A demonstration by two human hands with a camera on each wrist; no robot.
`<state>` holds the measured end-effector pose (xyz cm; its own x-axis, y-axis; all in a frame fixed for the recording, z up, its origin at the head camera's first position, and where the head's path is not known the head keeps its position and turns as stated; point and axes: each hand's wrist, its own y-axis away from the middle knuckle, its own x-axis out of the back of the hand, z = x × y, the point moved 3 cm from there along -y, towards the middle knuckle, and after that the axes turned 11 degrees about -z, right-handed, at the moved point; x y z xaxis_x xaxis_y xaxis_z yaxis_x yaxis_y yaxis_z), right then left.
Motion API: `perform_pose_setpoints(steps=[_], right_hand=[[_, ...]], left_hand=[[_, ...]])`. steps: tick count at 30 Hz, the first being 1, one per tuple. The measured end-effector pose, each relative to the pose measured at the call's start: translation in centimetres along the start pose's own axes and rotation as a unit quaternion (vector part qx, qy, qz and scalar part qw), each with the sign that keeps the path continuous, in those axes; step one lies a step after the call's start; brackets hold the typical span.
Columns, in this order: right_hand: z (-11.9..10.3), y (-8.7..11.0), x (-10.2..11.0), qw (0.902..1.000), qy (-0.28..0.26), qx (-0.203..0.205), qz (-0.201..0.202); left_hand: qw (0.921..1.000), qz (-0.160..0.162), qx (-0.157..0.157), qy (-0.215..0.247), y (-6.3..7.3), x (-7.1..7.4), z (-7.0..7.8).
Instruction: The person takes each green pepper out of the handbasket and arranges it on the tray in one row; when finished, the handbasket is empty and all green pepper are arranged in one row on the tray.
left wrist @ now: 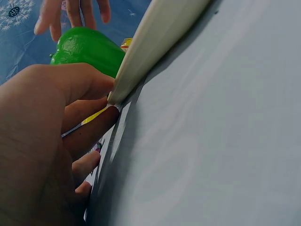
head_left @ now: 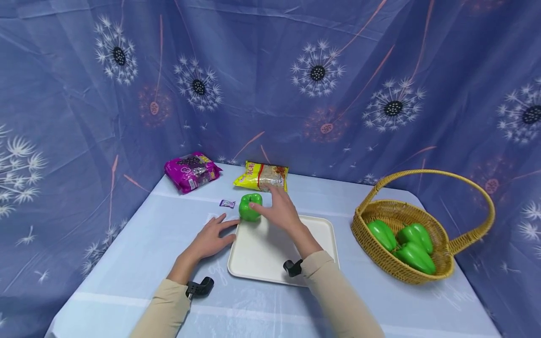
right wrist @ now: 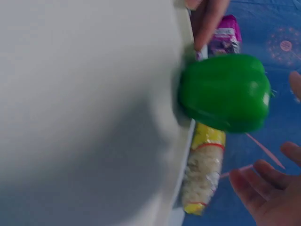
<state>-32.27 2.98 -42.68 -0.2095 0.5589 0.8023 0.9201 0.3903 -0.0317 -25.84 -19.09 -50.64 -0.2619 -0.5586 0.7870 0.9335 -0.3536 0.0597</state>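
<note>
Two beige sleeves reached in over the near side of the desk [head_left: 245, 310], where a cream rectangular tray [head_left: 262, 258] lay in front of the person. The left hand [head_left: 211, 238] touched the tray's left rim near the far corner, its fingers loosely extended, and to me it seemed to be steadying it. Beyond it, one green bell pepper [head_left: 247, 214] stood at the tray's far left corner, dimpled top up. The right hand [head_left: 281, 211] hovered about it with thumb and fingers spread; the right wrist view showed a gap around the pepper, so that grip was released. I took the step in hand to be placing or adjusting this pepper, though I couldn't say which. Shifting it would call for closing the right grip round its sides; leaving it, for drawing that hand clear without knocking it.

Over to the right, three more green peppers [head_left: 416, 258] lay in a handled wicker basket [head_left: 361, 234]. Farther off were a small wrapped candy [head_left: 227, 203], a yellow snack bag [head_left: 255, 173] and a purple bag [head_left: 192, 171], before a dandelion-print curtain [head_left: 253, 70].
</note>
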Motion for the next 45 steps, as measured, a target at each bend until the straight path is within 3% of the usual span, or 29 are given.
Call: perform_pose_setpoints(steps=[14, 29, 45], right_hand=[[2.4, 3.3, 5.5, 0.9987, 0.027, 0.04, 0.017], [6.7, 7.1, 10.9, 0.997, 0.029, 0.071, -0.003], [11.0, 10.5, 14.2, 0.9948, 0.046, 0.073, -0.054]], left_hand=[[1.0, 0.0, 0.0, 0.009, 0.4, 0.0, 0.5], [1.0, -0.001, 0.004, 0.007, 0.3, -0.2, 0.3], [0.9999, -0.002, 0.005, 0.009, 0.3, 0.0, 0.4]])
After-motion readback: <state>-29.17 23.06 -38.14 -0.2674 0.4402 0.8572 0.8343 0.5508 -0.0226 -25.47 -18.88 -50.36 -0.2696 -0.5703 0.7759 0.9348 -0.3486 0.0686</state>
